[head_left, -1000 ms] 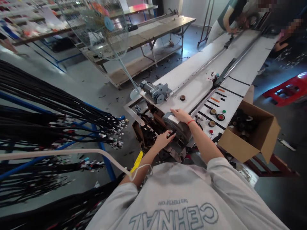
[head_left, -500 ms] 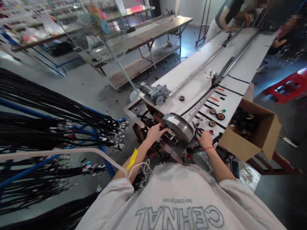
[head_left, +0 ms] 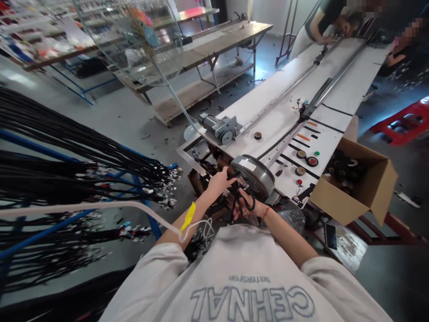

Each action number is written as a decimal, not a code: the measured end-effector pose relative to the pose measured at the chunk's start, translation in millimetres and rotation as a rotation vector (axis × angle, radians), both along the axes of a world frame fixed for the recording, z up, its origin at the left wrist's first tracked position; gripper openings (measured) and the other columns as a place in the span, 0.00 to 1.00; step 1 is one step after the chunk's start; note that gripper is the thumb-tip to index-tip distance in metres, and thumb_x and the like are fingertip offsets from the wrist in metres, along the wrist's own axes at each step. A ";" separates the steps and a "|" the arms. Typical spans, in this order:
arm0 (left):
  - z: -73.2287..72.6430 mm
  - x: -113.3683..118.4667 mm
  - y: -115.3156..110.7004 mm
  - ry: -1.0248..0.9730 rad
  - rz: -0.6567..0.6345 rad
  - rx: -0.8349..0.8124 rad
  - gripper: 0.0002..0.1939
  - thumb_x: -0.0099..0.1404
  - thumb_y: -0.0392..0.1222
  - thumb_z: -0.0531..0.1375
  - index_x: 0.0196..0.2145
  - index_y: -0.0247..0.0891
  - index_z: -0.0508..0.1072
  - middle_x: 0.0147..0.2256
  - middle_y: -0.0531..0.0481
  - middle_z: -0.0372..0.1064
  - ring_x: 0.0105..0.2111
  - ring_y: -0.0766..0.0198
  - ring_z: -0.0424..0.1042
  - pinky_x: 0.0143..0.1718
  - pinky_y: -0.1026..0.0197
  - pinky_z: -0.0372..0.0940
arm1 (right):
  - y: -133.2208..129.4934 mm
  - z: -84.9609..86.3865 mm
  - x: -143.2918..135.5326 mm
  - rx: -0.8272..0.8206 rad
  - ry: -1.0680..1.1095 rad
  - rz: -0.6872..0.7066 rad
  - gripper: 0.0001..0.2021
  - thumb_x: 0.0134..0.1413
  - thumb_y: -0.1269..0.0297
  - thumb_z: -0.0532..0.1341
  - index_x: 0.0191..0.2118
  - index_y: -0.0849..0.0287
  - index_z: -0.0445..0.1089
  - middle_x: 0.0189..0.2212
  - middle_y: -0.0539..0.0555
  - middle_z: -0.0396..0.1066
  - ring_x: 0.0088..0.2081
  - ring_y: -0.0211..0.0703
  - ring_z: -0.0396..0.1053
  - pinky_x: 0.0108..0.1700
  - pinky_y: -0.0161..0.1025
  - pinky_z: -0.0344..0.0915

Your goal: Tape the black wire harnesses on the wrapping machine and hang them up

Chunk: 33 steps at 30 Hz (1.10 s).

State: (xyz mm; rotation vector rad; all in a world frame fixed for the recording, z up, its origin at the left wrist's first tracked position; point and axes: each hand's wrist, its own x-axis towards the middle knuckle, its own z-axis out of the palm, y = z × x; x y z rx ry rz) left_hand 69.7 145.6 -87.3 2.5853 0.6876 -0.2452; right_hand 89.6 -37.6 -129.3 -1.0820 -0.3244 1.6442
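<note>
My left hand [head_left: 219, 183] is at the left side of a grey wheel [head_left: 258, 176] at the table's near end. Its fingers bend down over the machine parts, and whatever they grip there is hidden. Black-handled scissors [head_left: 250, 205] are in my right hand [head_left: 250, 206], just in front of the wheel and close below my left hand. The large handle loops show around my fingers; the blades are hard to make out against the dark parts. A black cable [head_left: 278, 142] runs from behind the wheel along the table rail.
The long white table [head_left: 281, 107] carries a motor [head_left: 217, 127], tape rolls [head_left: 300, 171] and black and orange strips. An open cardboard box [head_left: 348, 197] of rolls stands right. Black cable bundles [head_left: 83, 129] hang left. A co-worker's arm [head_left: 317, 33] reaches over the far end.
My right hand has brought the scissors from the table right of the wheel, leftward to the front of it near my left hand. The left hand stays nearly in place.
</note>
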 end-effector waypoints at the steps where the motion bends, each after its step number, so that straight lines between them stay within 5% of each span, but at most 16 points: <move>1: -0.7 0.7 1.0 -0.015 0.013 0.095 0.30 0.65 0.50 0.61 0.60 0.35 0.62 0.38 0.40 0.77 0.42 0.49 0.77 0.41 0.58 0.67 | 0.9 -0.2 0.7 -0.038 -0.051 -0.040 0.37 0.51 0.22 0.41 0.23 0.56 0.57 0.18 0.53 0.67 0.19 0.38 0.68 0.21 0.32 0.61; 4: -8.4 1.3 9.4 -0.060 0.057 0.255 0.25 0.65 0.45 0.61 0.57 0.33 0.67 0.48 0.34 0.72 0.49 0.47 0.74 0.44 0.58 0.67 | -34.0 9.8 -1.5 0.014 -0.086 0.016 0.36 0.50 0.22 0.43 0.23 0.55 0.56 0.19 0.55 0.69 0.15 0.37 0.64 0.17 0.33 0.57; 6: -17.2 -0.8 14.4 0.002 0.021 0.124 0.15 0.65 0.47 0.60 0.42 0.32 0.77 0.42 0.35 0.75 0.44 0.47 0.75 0.41 0.59 0.67 | -73.7 20.1 -1.7 0.081 -0.042 0.078 0.37 0.47 0.21 0.44 0.25 0.55 0.57 0.24 0.57 0.73 0.19 0.40 0.68 0.19 0.34 0.60; 9: -32.6 -10.2 7.8 0.092 -0.073 -0.476 0.24 0.66 0.57 0.56 0.26 0.33 0.77 0.24 0.43 0.73 0.27 0.58 0.73 0.30 0.62 0.64 | -124.1 24.4 12.3 0.002 -0.155 -0.080 0.37 0.46 0.20 0.40 0.25 0.54 0.57 0.24 0.57 0.73 0.22 0.44 0.70 0.23 0.37 0.62; 11: -41.5 -20.5 -8.5 0.021 -0.027 -0.887 0.29 0.66 0.63 0.53 0.31 0.32 0.78 0.24 0.44 0.74 0.19 0.67 0.65 0.24 0.63 0.60 | -141.3 15.6 31.0 -0.208 -0.442 -0.265 0.35 0.51 0.24 0.40 0.24 0.53 0.58 0.21 0.56 0.69 0.22 0.45 0.69 0.26 0.39 0.63; 13: -46.9 -31.7 -28.7 -0.166 0.120 -1.112 0.28 0.64 0.62 0.56 0.42 0.31 0.77 0.33 0.42 0.77 0.21 0.69 0.64 0.23 0.65 0.61 | -145.3 0.3 50.7 -0.551 -0.808 -0.338 0.29 0.57 0.32 0.47 0.26 0.55 0.62 0.21 0.56 0.68 0.26 0.48 0.70 0.31 0.41 0.64; 16: -49.1 -41.3 -50.6 -0.398 0.389 -1.351 0.22 0.63 0.50 0.62 0.51 0.36 0.73 0.46 0.43 0.76 0.32 0.67 0.72 0.30 0.67 0.67 | -135.8 -23.0 71.3 -0.949 -1.183 -0.240 0.19 0.59 0.47 0.57 0.37 0.61 0.71 0.32 0.61 0.73 0.38 0.54 0.73 0.40 0.43 0.66; 19: -51.6 -34.6 -54.7 -0.211 0.586 -1.705 0.12 0.71 0.44 0.55 0.47 0.38 0.73 0.37 0.47 0.75 0.27 0.71 0.72 0.23 0.71 0.64 | -122.6 -36.9 89.1 -0.886 -1.381 -0.228 0.17 0.61 0.55 0.57 0.45 0.64 0.73 0.45 0.66 0.71 0.46 0.53 0.71 0.49 0.43 0.65; 22: -58.9 -17.6 -51.7 0.044 0.526 -1.928 0.16 0.74 0.45 0.50 0.33 0.36 0.70 0.17 0.59 0.58 0.10 0.77 0.50 0.11 0.74 0.46 | -119.7 -39.2 129.1 -0.792 -1.584 -0.358 0.18 0.62 0.58 0.55 0.47 0.64 0.74 0.54 0.66 0.66 0.54 0.53 0.66 0.57 0.43 0.59; 24: -63.0 -8.4 -51.9 0.088 0.402 -1.940 0.20 0.74 0.48 0.51 0.25 0.36 0.63 0.13 0.64 0.43 0.09 0.78 0.36 0.10 0.74 0.38 | -126.4 -35.0 170.4 -0.882 -1.643 -0.455 0.20 0.62 0.61 0.54 0.52 0.67 0.72 0.60 0.67 0.60 0.59 0.55 0.60 0.60 0.45 0.56; 26: -64.1 -4.5 -54.4 0.071 0.258 -1.802 0.23 0.71 0.53 0.54 0.22 0.38 0.58 0.13 0.65 0.40 0.10 0.78 0.36 0.11 0.73 0.38 | -138.3 -29.3 213.4 -1.040 -1.613 -0.506 0.23 0.62 0.61 0.54 0.59 0.68 0.66 0.65 0.67 0.54 0.63 0.59 0.54 0.61 0.49 0.54; 29: -61.5 -7.8 -59.4 -0.018 0.048 -1.340 0.26 0.65 0.61 0.58 0.21 0.39 0.57 0.13 0.63 0.47 0.11 0.75 0.47 0.15 0.70 0.46 | -156.9 -27.1 258.4 -1.180 -1.500 -0.484 0.29 0.64 0.55 0.53 0.65 0.67 0.58 0.64 0.66 0.56 0.66 0.62 0.48 0.62 0.56 0.50; 33: -59.1 -16.9 -64.1 -0.166 -0.024 -0.715 0.23 0.65 0.61 0.53 0.23 0.40 0.64 0.15 0.56 0.60 0.17 0.64 0.64 0.21 0.63 0.58 | -165.2 -40.7 269.8 -1.198 -1.429 -0.395 0.32 0.64 0.51 0.52 0.66 0.67 0.52 0.59 0.67 0.64 0.61 0.60 0.57 0.61 0.57 0.51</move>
